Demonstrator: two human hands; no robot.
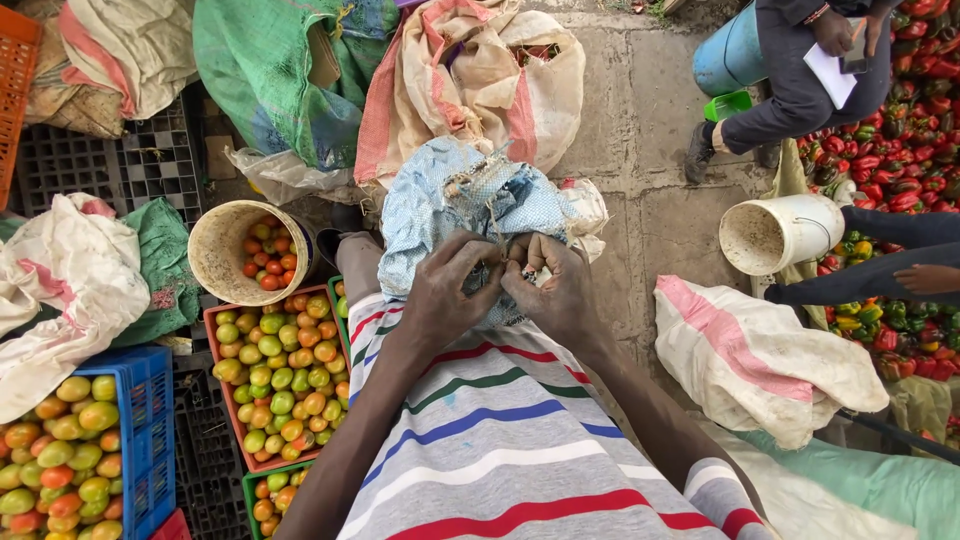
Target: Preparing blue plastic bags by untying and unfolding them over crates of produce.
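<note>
At blue sack (440,200) mouth: 2 hands, L (445,290) + R (555,290).

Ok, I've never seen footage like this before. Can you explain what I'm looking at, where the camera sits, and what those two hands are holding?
This is a single picture from a camera worn on a person's head, looking straight down, so the striped shirt at the bottom is the wearer's own chest. The left hand and right hand meet in the middle, both with a grip on the bunched top of a blue-and-white woven sack. What the fingers do there is too small to tell. To the wearer's left stand an orange crate and a blue crate of green and orange tomatoes, plus a tipped bucket holding more. Larger sacks lie beyond on the concrete. At the top right other people sit beside a pile of red and green peppers and a white bucket.
</note>
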